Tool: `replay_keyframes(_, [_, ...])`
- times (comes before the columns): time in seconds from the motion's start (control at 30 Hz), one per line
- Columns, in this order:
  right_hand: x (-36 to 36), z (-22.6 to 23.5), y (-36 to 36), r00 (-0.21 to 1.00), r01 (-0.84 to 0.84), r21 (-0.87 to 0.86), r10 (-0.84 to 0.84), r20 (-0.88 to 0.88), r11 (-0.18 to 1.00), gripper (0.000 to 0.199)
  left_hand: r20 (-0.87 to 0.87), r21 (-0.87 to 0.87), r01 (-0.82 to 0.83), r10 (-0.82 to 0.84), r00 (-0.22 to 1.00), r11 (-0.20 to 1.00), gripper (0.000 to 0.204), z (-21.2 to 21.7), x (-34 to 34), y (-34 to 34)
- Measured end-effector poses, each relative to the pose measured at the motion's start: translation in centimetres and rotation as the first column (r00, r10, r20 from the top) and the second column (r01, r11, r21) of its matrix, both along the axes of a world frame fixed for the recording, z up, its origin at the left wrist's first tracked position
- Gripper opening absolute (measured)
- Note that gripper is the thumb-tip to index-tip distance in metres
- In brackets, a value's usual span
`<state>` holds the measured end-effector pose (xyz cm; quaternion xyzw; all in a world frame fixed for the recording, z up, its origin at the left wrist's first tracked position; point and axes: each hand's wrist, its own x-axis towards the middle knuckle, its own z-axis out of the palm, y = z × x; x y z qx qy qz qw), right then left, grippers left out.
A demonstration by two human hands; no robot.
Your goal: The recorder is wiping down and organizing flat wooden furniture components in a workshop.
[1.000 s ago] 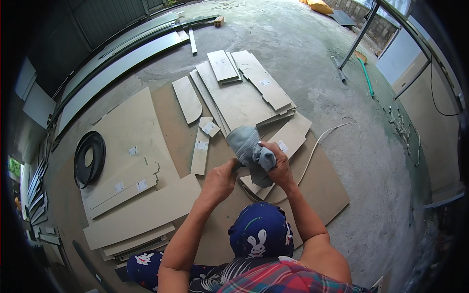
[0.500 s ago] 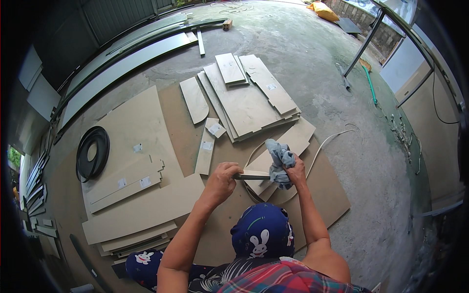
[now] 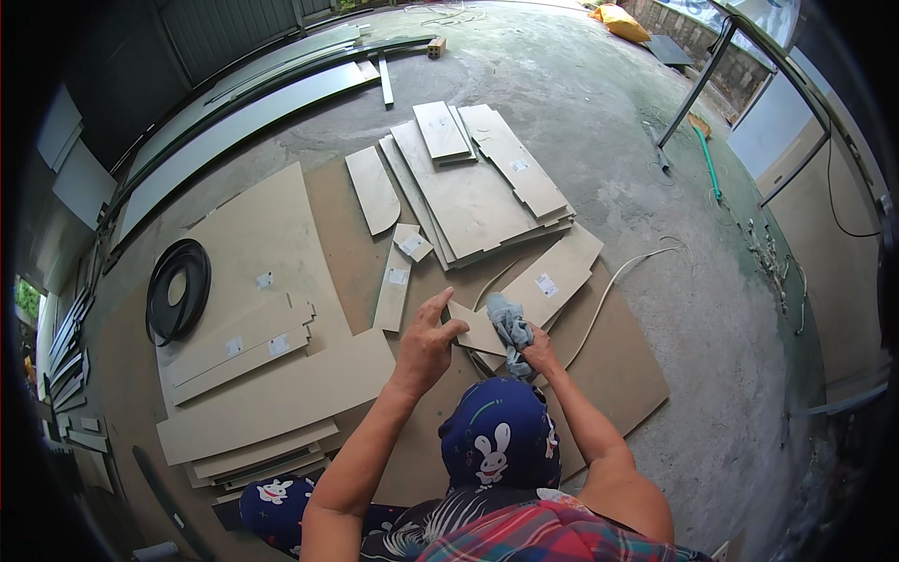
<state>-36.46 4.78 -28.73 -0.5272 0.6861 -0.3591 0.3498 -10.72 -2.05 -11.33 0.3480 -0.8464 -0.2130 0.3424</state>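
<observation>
Legwear: dark blue trousers [image 3: 496, 426], fabric printed with white cartoon rabbits, a green curved stroke and small scattered light marks. The rabbit print repeats on both legs. Torso: black garment [image 3: 419, 540] marked with fine white lines spread in a fan. Outer layer: plaid cloth [image 3: 552, 539], mainly red, crossed by blue, green and pale stripes. Arms: bare forearms [image 3: 361, 450]. Left grip [image 3: 437, 347] and right grip [image 3: 540, 354]: bare hands, five-fingered type.
</observation>
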Motion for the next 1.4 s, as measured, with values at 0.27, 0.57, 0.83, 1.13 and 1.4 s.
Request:
replay_keyframes(0.27, [0.6,1.3,0.6,0.945,0.203,0.015,-0.192,-0.265,0.979,0.05,-0.009,-0.002,-0.054,0.054,0.999,0.999,0.028,-0.5,0.4,-0.6])
replay_keyframes(0.57, [2.3,1.2,0.1,0.986,0.033,-0.152,-0.057,-0.159,0.988,0.045,-0.024,0.0,-0.072,0.072,0.997,0.997,0.024,-2.3,1.9,-1.3])
replay_keyframes(0.83, [-2.6,-0.5,2.9,0.852,0.233,0.095,-0.156,-0.5,0.968,0.039,0.085,0.028,-0.24,0.237,0.968,0.97,0.025,-2.8,3.2,-1.1])
replay_keyframes(1.13, [2.9,8.8,0.9,0.89,0.337,-0.56,-0.451,-0.072,0.756,0.049,0.226,0.183,-0.149,0.106,0.968,0.972,0.024,-0.9,4.6,-0.5])
replay_keyframes(1.4, [9.3,7.8,-0.2,0.977,-0.11,-0.499,0.0,-0.215,0.86,0.053,0.155,0.497,-0.27,0.222,0.963,0.824,0.021,-1.0,3.7,0.6])
